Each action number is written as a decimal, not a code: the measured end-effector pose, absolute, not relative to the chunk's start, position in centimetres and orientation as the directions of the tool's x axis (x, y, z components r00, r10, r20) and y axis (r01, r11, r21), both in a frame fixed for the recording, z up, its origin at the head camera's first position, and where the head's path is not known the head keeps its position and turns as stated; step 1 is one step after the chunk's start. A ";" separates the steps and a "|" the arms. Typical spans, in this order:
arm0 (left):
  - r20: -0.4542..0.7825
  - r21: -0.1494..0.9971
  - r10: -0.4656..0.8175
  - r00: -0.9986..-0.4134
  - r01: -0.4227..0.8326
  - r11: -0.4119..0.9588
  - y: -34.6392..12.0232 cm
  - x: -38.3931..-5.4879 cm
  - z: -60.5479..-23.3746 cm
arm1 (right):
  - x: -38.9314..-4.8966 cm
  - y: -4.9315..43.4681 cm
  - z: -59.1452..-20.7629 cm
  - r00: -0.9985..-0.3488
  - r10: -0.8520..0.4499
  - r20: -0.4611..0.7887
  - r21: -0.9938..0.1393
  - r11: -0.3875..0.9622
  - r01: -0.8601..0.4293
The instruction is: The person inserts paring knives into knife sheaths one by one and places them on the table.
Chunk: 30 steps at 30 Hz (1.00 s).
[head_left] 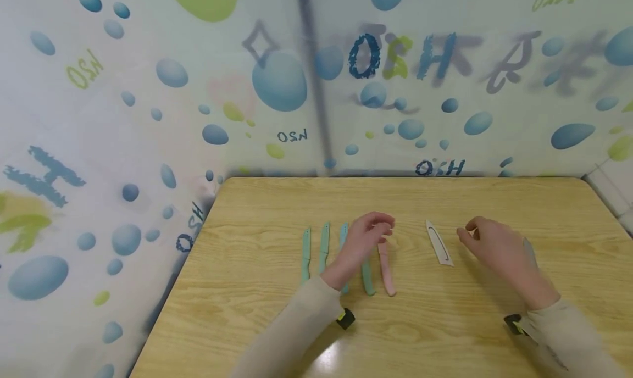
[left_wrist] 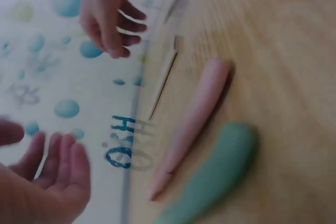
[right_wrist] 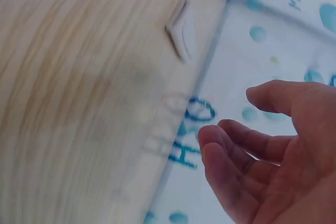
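Note:
My left hand (head_left: 363,240) hovers over the row of knives with loosely bent fingers and nothing in it. Beneath it lie a pink knife (head_left: 386,268), a green knife (head_left: 367,276) and a blue knife (head_left: 343,232), each partly covered by the hand or arm. Farther left, two light green knives (head_left: 306,251) lie side by side. To the right of the pink knife is a white blade sheath (head_left: 439,243) with a dark curved line on it. My right hand (head_left: 499,251) is held just right of the sheath, apart from it, thumb and fingers parted around bare air.
The wood-grain table (head_left: 237,312) carries all these things. Along its back edge and left side hangs a white curtain (head_left: 163,120) printed with blue and green drops. Black devices (head_left: 345,318) are strapped at both wrists.

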<state>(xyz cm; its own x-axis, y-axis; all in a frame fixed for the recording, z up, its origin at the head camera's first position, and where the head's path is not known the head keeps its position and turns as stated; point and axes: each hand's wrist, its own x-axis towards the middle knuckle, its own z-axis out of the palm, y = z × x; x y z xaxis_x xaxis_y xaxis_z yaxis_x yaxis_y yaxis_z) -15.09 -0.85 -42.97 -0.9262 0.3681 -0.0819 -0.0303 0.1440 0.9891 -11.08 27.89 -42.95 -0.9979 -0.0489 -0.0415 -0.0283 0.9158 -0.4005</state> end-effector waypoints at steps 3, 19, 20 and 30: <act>-0.116 0.890 0.522 -0.845 0.144 0.432 1.6 -15.9 -42.4 | -10.3 29.5 -42.7 -0.999 -0.030 -0.039 -0.404 0.915 -0.012; -0.185 0.193 0.553 -0.812 0.522 0.831 10.9 -16.4 -44.0 | -7.5 34.4 -43.3 -0.988 0.074 -0.134 -0.367 0.922 0.118; -0.176 0.155 0.547 -0.818 0.526 0.836 11.2 -16.3 -44.2 | -7.5 34.5 -43.3 -0.988 0.077 -0.133 -0.366 0.923 0.122; -0.108 -0.034 0.512 -0.852 0.518 0.855 11.9 -16.5 -46.2 | -7.5 34.5 -43.1 -0.990 0.075 -0.120 -0.371 0.921 0.115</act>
<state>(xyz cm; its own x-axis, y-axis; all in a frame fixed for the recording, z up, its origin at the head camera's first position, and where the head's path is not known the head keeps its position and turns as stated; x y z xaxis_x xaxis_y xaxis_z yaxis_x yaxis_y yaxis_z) -16.49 11.95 -46.20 -0.8523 0.5118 -0.1079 0.5177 0.8549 -0.0342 -7.54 34.53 -43.14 -0.9899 0.0752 -0.1202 0.1151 0.9213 -0.3714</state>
